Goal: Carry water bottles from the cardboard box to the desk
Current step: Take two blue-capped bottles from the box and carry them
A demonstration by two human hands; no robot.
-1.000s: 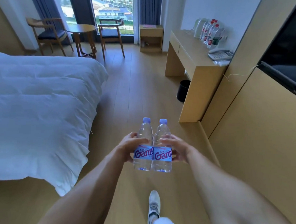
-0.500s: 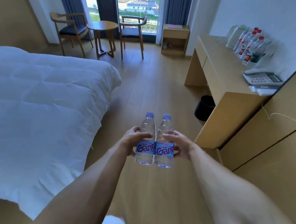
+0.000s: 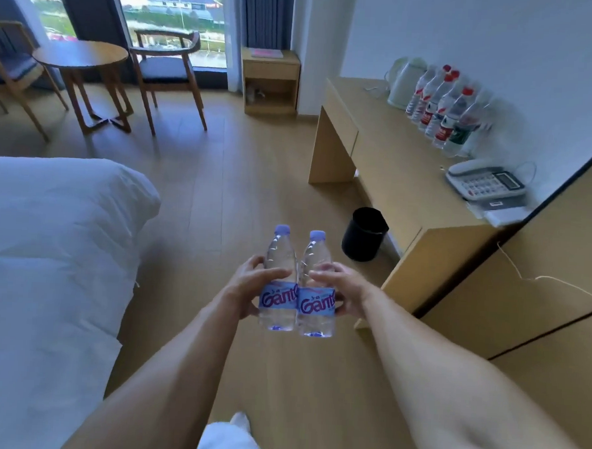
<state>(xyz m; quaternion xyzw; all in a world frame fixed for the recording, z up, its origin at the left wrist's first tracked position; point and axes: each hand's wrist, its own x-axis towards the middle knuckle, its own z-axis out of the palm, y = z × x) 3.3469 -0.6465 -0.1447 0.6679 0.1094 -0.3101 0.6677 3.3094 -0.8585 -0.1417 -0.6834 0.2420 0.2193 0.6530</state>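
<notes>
Two clear water bottles with lilac caps and blue-pink labels stand upright side by side in front of me, over the floor. My left hand [image 3: 247, 285] grips the left bottle [image 3: 279, 278]; my right hand [image 3: 344, 290] grips the right bottle [image 3: 316, 287]. The wooden desk [image 3: 390, 167] stands ahead on the right against the wall, with several red-capped water bottles [image 3: 443, 112] lined up along its back. The cardboard box is out of view.
A white kettle [image 3: 403, 80] and a telephone [image 3: 483, 181] sit on the desk. A black bin [image 3: 364, 233] stands beneath its near end. A white bed [image 3: 46, 245] fills the left. A round table [image 3: 82, 57], two chairs and a small cabinet [image 3: 270, 80] stand by the window.
I have walked forward along the bed; the desk and its bottles are closer and lower in view. Both hands still hold the two bottles the same way.
</notes>
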